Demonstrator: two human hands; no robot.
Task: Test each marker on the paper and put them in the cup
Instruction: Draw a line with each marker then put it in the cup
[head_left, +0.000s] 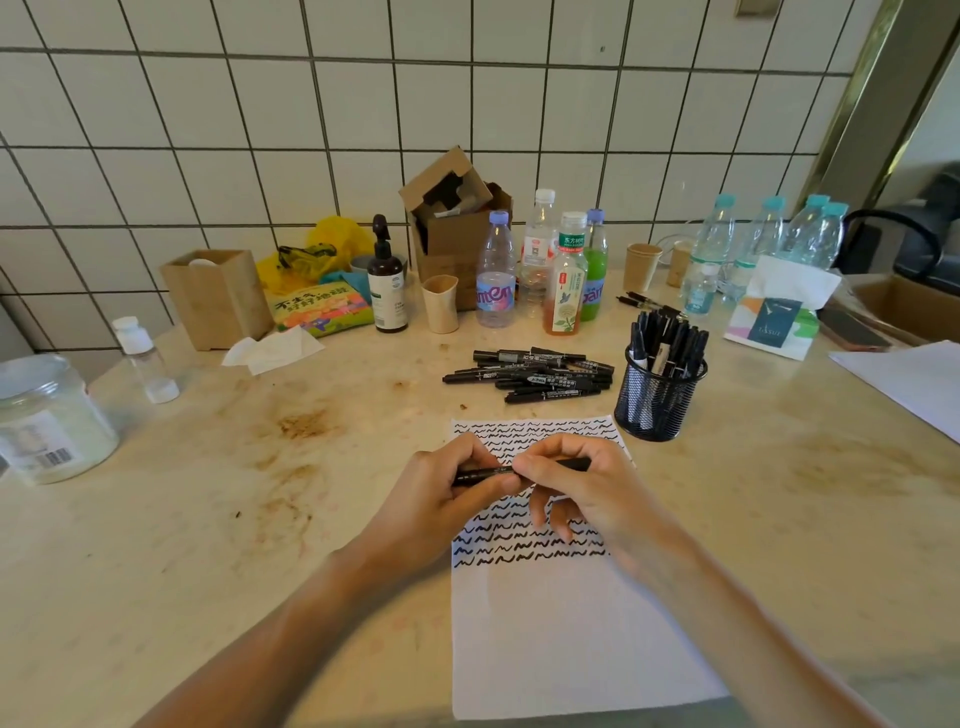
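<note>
Both hands hold one black marker (485, 473) level above the white paper (561, 634), whose upper half is covered with rows of black squiggles. My left hand (441, 493) grips the marker's left part. My right hand (576, 488) pinches its right part between thumb and fingers. Whether the cap is on cannot be told. A pile of several black markers (530, 375) lies on the table behind the paper. To the right of the pile stands a black mesh cup (657, 402) holding several markers upright.
The beige stained table (260, 493) carries bottles (496, 273), paper cups (440, 304), a cardboard box (457, 228), a wooden box (218, 296), a plastic jar (47, 421) at the left, a tissue pack (779, 312) and loose sheets (914, 379) at the right.
</note>
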